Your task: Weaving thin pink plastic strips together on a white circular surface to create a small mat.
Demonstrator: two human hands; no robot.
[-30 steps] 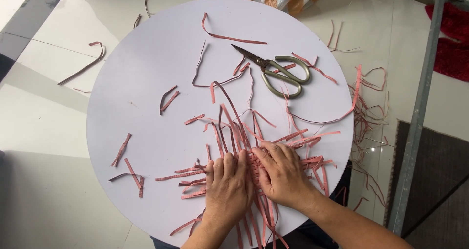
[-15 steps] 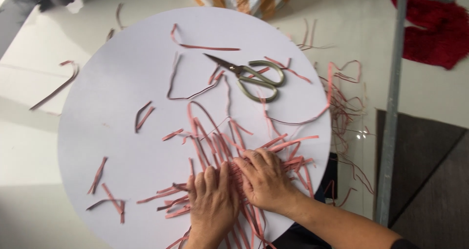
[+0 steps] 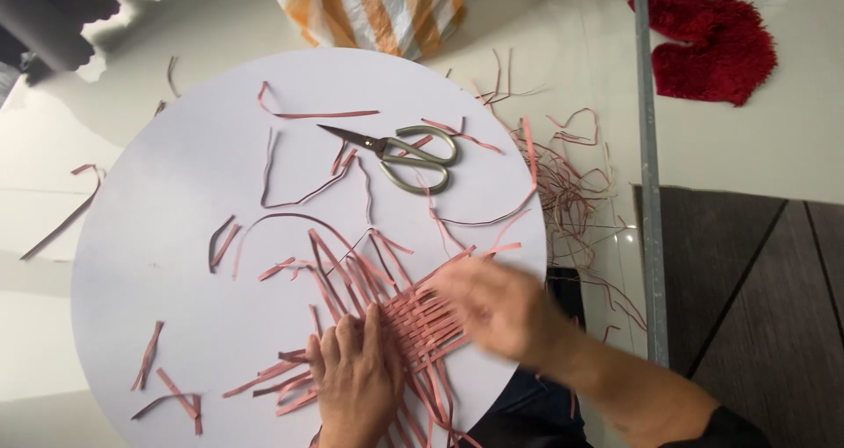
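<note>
A round white table top (image 3: 176, 202) carries many loose pink paper strips. Near its front edge the strips are interlaced into a small woven patch (image 3: 422, 325). My left hand (image 3: 356, 378) lies flat on the patch's left side, fingers together, pressing strips down. My right hand (image 3: 497, 303) is blurred with motion just right of the patch, over the table's right edge; whether it holds a strip is unclear. A pair of scissors (image 3: 400, 153) with pale metal handles lies shut on the far part of the table.
A heap of pink strips (image 3: 571, 193) lies on the pale floor to the right. An orange and white striped bag (image 3: 387, 8) sits beyond the table. A metal rail (image 3: 649, 193) runs alongside a red fluffy mat (image 3: 716, 43) and dark flooring (image 3: 765, 307).
My right hand has lifted off the woven patch and swung to the right, uncovering the weave. My left hand stays pressed down. The view has shifted, with the table lower left in frame.
</note>
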